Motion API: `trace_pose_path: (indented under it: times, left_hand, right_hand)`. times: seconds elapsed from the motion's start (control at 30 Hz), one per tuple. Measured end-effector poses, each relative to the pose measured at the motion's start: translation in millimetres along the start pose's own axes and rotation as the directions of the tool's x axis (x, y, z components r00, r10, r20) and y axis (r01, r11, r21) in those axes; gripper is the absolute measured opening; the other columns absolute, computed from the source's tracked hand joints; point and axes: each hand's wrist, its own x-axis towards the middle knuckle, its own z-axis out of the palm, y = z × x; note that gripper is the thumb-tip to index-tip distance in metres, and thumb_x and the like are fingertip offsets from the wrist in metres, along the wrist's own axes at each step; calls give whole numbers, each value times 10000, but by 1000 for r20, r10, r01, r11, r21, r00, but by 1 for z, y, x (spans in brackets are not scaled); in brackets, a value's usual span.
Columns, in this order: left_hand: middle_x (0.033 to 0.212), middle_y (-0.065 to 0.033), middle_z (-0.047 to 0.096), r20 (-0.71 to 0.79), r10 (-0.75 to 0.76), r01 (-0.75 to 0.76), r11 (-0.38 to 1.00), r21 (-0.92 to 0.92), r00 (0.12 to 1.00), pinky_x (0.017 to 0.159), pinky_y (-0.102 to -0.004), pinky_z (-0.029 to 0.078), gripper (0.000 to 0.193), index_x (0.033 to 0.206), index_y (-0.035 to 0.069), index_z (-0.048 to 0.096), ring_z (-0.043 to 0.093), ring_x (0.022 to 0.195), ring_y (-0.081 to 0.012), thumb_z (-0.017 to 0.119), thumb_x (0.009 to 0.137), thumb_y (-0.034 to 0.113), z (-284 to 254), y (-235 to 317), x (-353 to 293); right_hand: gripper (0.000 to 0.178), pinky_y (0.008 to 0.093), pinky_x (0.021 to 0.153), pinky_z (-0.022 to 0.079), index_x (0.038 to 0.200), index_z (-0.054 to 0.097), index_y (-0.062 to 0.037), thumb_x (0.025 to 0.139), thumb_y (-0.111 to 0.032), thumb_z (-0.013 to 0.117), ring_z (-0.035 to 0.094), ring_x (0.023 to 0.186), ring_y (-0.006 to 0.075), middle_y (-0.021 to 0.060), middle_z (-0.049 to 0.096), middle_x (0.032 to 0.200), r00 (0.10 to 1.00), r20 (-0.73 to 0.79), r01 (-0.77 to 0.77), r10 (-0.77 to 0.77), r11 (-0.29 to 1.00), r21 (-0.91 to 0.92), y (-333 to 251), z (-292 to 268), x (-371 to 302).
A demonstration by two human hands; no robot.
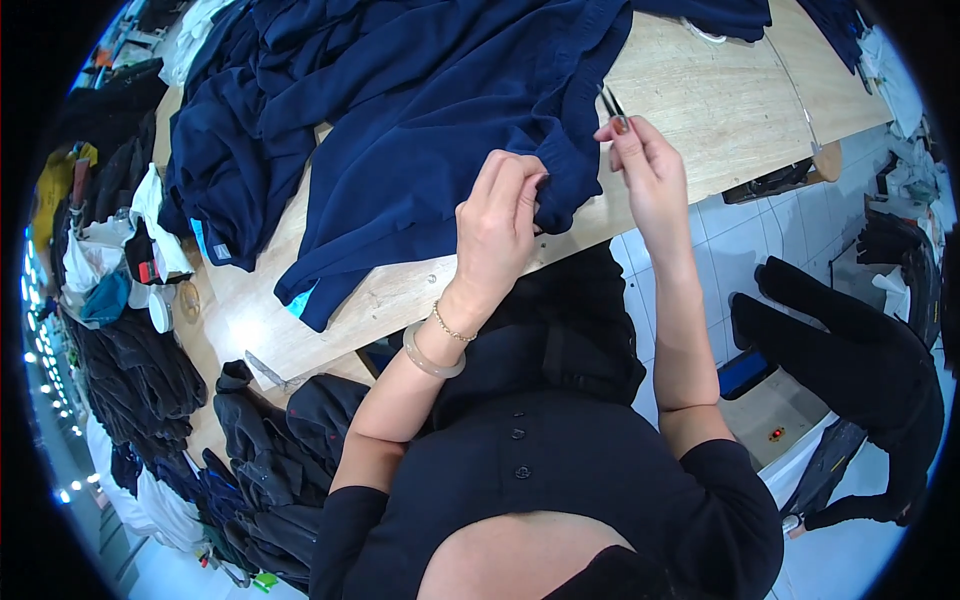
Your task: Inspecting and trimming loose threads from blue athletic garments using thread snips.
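A pair of navy trousers [400, 150] lies across the pale wooden table in front of me, its gathered waistband toward the right. My left hand [497, 215] is closed on the fabric near the waistband, at the table's front edge. Just to the right, my right hand [645, 165] is raised and closed around small dark thread snips [611, 101]. Their two slim points stick up past my fingers, slightly apart, close to the waistband but not visibly touching it. A light blue patch [300, 303] shows at the lower left end of the trousers.
More navy garments [235, 150] are heaped on the left of the table [720, 100]. Dark folded clothes [130, 380] are stacked farther left, beside a roll of tape [187, 300]. At the right, a person in black [850, 350] bends over above the tiled floor.
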Motion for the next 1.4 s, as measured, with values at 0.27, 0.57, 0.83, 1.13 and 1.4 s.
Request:
trace_pose_path:
  times: [0.27,0.57,0.83,1.13,1.4]
  left_hand:
    - [900,-80,576,-44,-26,23,998,-64,999,451,-200,478,124,944,-18,530,534,553,-74,421,959,-76,-4,-5,4]
    - [894,-64,604,-49,6,-4,999,43,999,452,-198,475,103,955,-4,546,527,542,-66,448,978,-25,-3,-8,5]
    - [824,-114,548,-70,29,-26,999,45,997,499,-301,464,49,930,-13,549,562,556,-218,532,906,-51,-1,-7,4]
    - [965,-88,579,42,-150,154,984,-89,988,493,-196,499,101,1007,0,542,610,643,-95,450,974,-26,-7,-3,3]
    - [1150,-126,501,-195,-202,208,978,10,960,747,-299,507,200,1086,12,536,586,877,-205,478,909,-58,-75,-45,-23]
  right_hand:
    - [176,232,607,430,957,649,-18,883,-174,685,539,687,70,29,636,766,996,88,15,3,977,-213,-25,-17,-24]
    - [192,308,574,449,835,642,-43,733,-138,774,548,652,202,47,626,731,930,226,367,-290,749,-551,-41,-7,-25]
    - [198,313,582,455,807,625,-51,718,-147,774,562,671,203,32,628,732,903,263,429,-339,699,-572,-42,-2,-21]
    - [180,279,570,444,846,633,-55,757,-138,765,563,627,163,34,626,721,919,274,393,-283,719,-574,-36,-4,-19]
    - [167,231,768,485,945,641,34,937,-130,612,616,801,86,58,673,798,983,-9,-177,181,949,-260,12,-43,-15]
